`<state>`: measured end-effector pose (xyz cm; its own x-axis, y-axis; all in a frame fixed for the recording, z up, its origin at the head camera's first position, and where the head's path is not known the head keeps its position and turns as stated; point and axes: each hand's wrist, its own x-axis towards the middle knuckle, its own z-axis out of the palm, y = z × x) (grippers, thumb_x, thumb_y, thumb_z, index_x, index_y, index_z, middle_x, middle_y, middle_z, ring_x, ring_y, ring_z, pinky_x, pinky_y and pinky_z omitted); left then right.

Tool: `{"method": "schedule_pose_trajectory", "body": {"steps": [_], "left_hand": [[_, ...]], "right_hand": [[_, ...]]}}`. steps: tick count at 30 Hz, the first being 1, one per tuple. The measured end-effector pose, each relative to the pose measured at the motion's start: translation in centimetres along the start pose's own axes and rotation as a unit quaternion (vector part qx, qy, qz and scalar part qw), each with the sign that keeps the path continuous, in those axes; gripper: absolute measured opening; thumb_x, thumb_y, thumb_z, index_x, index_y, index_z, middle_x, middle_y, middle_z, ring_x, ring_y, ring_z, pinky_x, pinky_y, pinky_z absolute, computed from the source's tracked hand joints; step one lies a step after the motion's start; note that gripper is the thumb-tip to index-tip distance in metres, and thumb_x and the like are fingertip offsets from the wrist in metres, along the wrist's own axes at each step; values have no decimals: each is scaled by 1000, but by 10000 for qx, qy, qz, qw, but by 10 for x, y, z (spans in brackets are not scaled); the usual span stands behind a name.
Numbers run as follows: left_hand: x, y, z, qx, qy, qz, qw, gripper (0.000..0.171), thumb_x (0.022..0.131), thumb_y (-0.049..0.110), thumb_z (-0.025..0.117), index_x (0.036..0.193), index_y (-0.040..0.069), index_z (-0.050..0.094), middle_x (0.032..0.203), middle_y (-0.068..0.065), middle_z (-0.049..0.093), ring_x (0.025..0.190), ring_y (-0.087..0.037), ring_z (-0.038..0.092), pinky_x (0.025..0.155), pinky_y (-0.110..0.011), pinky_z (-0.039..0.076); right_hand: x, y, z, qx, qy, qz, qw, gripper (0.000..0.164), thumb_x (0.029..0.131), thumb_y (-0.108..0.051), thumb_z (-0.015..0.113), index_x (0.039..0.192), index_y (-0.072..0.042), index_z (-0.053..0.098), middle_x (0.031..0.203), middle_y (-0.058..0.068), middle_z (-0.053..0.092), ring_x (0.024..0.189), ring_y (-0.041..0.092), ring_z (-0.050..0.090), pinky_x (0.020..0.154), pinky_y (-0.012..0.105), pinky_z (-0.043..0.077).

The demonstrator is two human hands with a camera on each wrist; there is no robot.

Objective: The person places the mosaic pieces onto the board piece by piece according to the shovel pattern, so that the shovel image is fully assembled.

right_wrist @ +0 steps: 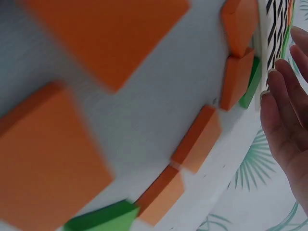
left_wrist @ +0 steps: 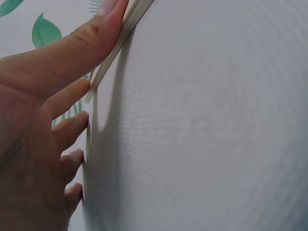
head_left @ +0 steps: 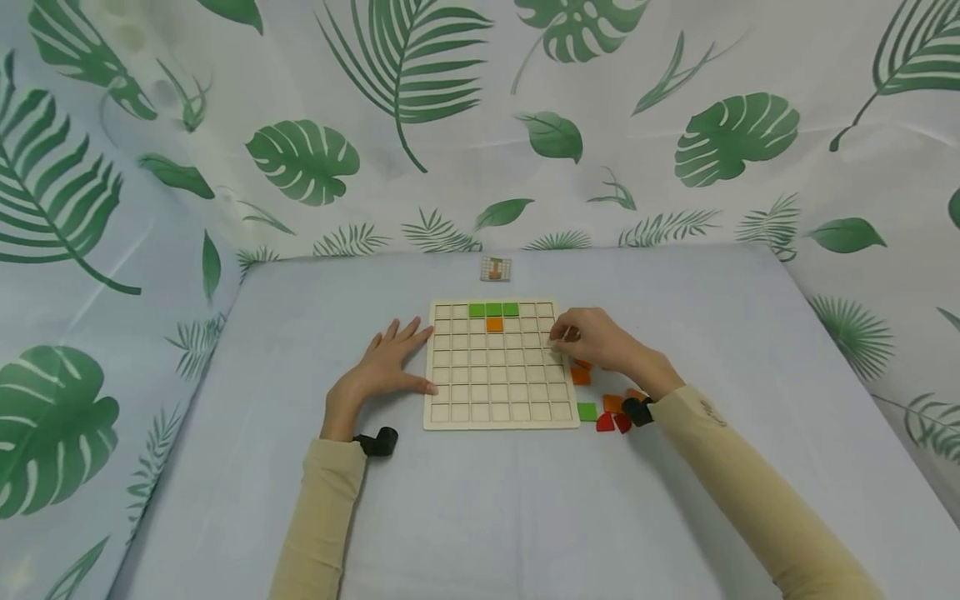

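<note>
A pale square grid board (head_left: 501, 375) lies flat on the table. In its top row are three green square tiles (head_left: 493, 310), with one orange tile (head_left: 495, 325) below the middle one. My left hand (head_left: 390, 364) is spread at the board's left edge; in the left wrist view, the thumb (left_wrist: 98, 36) touches that edge. At the right edge, my right hand (head_left: 596, 337) has its fingertips over the board, thumb and index finger bent close together. Whether they pinch something is hidden. The other fingers (right_wrist: 284, 115) look nearly straight in the right wrist view.
Loose orange tiles (head_left: 581, 377), a green tile (head_left: 587, 412) and red pieces with a curved edge (head_left: 605, 422) lie right of the board, under and beside my right wrist. Behind the board is a small patterned card (head_left: 496, 268). Leaf-print cloth (head_left: 450, 125) rises behind the table.
</note>
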<state>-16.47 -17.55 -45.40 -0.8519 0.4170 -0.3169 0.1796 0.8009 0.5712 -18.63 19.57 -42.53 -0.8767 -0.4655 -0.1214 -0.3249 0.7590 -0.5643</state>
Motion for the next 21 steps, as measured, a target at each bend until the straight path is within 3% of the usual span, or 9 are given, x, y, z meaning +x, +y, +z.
{"method": "schedule_pose_trajectory", "body": {"steps": [7,21], "left_hand": [[-1,1,0,0,23,2,10000,108,82,45,85,166,19,22,174,-9,5,160,-37,-10,128,-58,-7],[0,1,0,65,23,-12,10000,108,82,44,85,166,19,22,174,-10,5,160,-38,-10,128,-58,-7]], "right_hand": [[-12,9,-2,-17,22,323,9995,10,92,-11,75,99,-4,74,95,7,71,84,22,60,70,31,52],[-29,26,-6,-147,16,418,9990,16,92,-14,77,101,-1,73,87,4,69,80,19,58,75,33,53]]}}
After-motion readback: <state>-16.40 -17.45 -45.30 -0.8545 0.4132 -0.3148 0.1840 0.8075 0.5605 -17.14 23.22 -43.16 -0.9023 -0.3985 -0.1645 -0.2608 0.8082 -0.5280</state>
